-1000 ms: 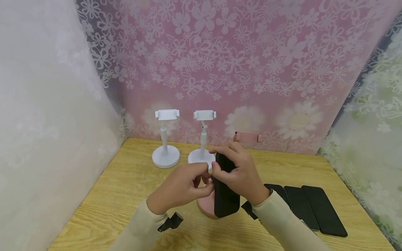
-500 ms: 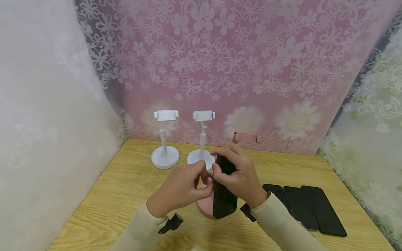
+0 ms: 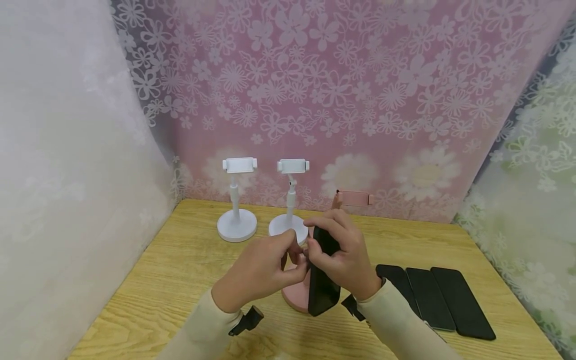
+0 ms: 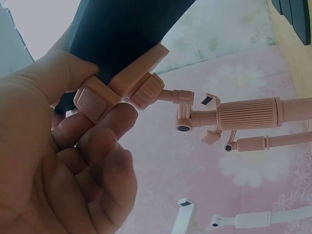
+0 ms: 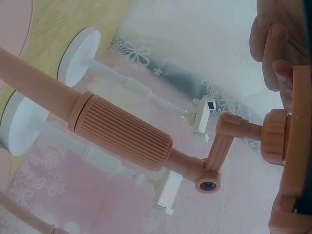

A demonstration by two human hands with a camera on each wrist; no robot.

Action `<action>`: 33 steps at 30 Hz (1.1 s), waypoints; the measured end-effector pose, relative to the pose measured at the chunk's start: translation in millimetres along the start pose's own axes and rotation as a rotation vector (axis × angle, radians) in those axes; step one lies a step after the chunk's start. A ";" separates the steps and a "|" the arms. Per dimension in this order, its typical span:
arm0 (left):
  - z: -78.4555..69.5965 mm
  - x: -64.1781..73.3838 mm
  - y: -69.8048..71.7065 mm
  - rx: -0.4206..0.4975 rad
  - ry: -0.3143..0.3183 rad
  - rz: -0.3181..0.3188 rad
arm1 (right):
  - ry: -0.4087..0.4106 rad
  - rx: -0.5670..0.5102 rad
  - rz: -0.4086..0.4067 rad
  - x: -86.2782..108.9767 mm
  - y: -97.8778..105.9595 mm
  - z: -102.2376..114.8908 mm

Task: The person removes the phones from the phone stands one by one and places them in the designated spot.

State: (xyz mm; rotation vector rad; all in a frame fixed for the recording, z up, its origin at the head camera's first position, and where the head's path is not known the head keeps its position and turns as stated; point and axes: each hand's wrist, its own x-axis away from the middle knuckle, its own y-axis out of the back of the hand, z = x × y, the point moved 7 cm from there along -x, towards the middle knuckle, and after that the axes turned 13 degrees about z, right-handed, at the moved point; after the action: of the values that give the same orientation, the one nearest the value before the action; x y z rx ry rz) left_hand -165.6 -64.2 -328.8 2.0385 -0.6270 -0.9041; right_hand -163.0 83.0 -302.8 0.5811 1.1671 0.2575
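Observation:
A black phone (image 3: pixel 324 292) stands tilted in front of a pink phone stand, whose round base (image 3: pixel 293 294) shows behind it. My right hand (image 3: pixel 344 250) grips the phone's upper part, with fingers over the top and the thumb at the left edge. With curled fingers and thumb, my left hand (image 3: pixel 265 267) pinches the end of the stand's pink clamp (image 4: pixel 136 73), which lies against the phone's back in the left wrist view. The ribbed pink stem (image 5: pixel 126 131) and bent joint join the clamp in the right wrist view. The right hand is outside both wrist views.
Two white phone stands (image 3: pixel 237 227) stand at the back left of the wooden table (image 3: pixel 189 280). Behind the right hand rises a second pink stand (image 3: pixel 355 198). Several black phones (image 3: pixel 462 302) lie side by side at the right. Patterned cloth walls surround the table.
The phone and the right hand have shifted slightly down and turned a little. The left hand keeps its pinch at nearly the same spot.

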 end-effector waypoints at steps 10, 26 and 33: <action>-0.7 -1.4 -2.0 0.030 0.019 0.054 | 0.040 -0.016 -0.044 0.4 0.7 0.7; 5.5 -1.0 -1.3 0.139 0.063 0.090 | 0.304 0.081 0.017 -7.0 -2.3 35.9; 7.3 -1.6 -0.2 0.125 0.068 0.064 | 0.420 0.261 -0.029 14.3 6.0 77.5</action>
State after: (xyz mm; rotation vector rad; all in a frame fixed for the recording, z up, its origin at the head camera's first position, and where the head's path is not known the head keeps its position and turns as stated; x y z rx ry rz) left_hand -172.2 -66.4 -331.5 2.1378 -0.7233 -0.7724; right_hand -85.8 72.0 -290.0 0.7611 1.6295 0.2083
